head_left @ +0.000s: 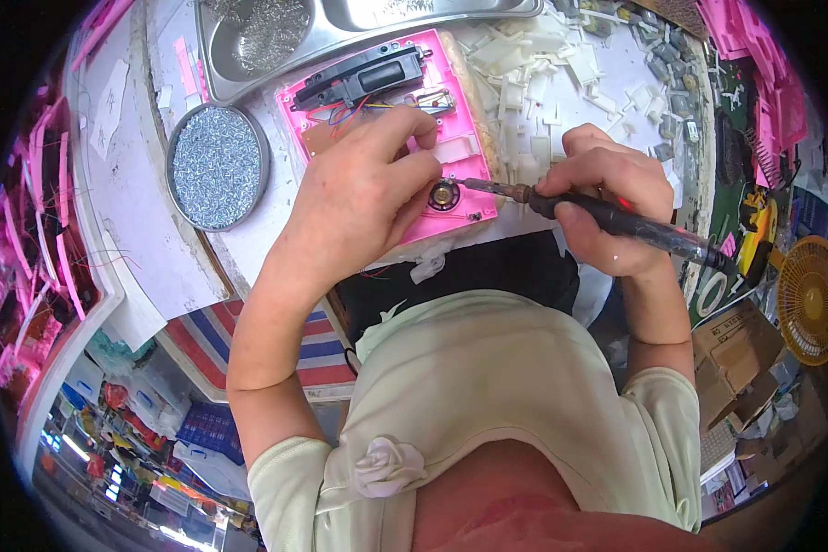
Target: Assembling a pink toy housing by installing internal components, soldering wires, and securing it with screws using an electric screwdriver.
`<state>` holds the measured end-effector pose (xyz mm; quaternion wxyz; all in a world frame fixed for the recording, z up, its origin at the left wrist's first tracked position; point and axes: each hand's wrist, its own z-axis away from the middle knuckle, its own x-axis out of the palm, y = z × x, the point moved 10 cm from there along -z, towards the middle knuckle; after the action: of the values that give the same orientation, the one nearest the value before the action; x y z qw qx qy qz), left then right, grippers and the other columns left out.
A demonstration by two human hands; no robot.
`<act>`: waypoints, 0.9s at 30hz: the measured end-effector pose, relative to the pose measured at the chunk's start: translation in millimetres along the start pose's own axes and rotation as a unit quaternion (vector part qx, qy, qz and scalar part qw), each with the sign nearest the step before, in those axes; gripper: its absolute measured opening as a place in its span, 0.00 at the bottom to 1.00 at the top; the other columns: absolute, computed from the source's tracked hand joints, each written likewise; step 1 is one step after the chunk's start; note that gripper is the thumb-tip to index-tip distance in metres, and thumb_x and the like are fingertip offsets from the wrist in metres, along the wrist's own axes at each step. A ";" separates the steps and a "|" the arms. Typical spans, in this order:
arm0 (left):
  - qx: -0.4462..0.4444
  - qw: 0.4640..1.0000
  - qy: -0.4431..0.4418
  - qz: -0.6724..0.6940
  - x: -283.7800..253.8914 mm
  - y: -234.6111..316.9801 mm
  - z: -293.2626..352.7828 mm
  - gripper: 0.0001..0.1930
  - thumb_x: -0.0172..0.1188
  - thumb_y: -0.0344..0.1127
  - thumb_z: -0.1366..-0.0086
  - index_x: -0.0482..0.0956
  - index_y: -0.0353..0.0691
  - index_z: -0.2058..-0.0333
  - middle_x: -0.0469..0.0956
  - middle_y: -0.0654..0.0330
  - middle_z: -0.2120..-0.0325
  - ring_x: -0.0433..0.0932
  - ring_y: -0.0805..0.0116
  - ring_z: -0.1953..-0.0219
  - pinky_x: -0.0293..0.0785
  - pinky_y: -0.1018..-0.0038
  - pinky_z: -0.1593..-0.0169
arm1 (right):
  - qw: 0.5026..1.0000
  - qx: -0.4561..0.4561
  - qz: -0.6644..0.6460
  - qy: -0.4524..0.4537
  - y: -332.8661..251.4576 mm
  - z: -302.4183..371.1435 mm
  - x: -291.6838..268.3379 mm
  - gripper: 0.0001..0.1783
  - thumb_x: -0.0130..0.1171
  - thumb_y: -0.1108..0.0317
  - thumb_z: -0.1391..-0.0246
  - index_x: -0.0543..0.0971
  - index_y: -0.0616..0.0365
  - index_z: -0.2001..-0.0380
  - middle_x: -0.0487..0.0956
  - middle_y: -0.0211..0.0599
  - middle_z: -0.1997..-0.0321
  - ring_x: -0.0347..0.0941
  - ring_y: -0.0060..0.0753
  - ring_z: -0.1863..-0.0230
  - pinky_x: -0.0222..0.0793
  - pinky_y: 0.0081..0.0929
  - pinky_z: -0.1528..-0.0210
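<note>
Cluttered workshop, white worktable (248, 247) in front of the person; metal tray (320, 28) at the far edge, pink case (472, 171) open on the table between the hands, white plastic pieces (524, 97) heaped right, round tin (172, 166) of screws left. Left hand (363, 189) is over the case, fingers bent and narrow; can't tell if they pinch anything. Right hand (621, 184) grips a soldering iron (607, 216), tip at the round speaker (443, 195); contact unclear. Done, by the look of it: black block (363, 78) and speaker sit in the case, some wires (345, 118) run in. Probably left: the joint at the speaker, loose wires, then closing up; no cover on.
</note>
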<state>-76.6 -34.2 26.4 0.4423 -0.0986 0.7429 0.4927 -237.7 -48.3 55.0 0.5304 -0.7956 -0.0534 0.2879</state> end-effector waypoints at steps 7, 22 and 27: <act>-0.005 1.000 -0.022 -0.020 3.7 1.4 -2.7 0.11 0.69 0.25 0.50 0.80 0.39 0.67 0.76 0.57 0.57 0.78 0.58 0.62 0.76 0.65 0.60 | 1.000 0.010 0.000 -0.014 -0.6 -3.6 4.8 0.14 0.65 0.79 0.67 0.83 0.58 0.70 0.75 0.31 0.82 0.69 0.36 0.79 0.67 0.30 0.71; 0.013 0.998 -0.015 -0.058 -0.4 6.4 -1.8 0.06 0.63 0.29 0.46 0.80 0.38 0.69 0.76 0.58 0.59 0.79 0.58 0.58 0.77 0.62 0.57 | 0.996 -0.083 0.043 -0.017 -30.1 -6.4 2.1 0.14 0.65 0.75 0.61 0.81 0.63 0.66 0.75 0.33 0.80 0.64 0.32 0.80 0.63 0.30 0.70; 0.027 0.998 -0.030 -0.047 0.3 5.3 -4.8 0.08 0.67 0.27 0.48 0.79 0.38 0.68 0.77 0.56 0.58 0.79 0.54 0.59 0.76 0.61 0.58 | 0.965 0.095 -0.071 0.234 22.1 82.0 -123.7 0.19 0.64 0.65 0.48 0.74 0.66 0.58 0.78 0.38 0.62 0.77 0.33 0.56 0.70 0.30 0.45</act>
<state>-82.5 -35.5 30.2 0.4898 -0.1062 0.7368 0.4538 -387.2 -39.5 63.0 0.6206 -0.7807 0.0440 0.0589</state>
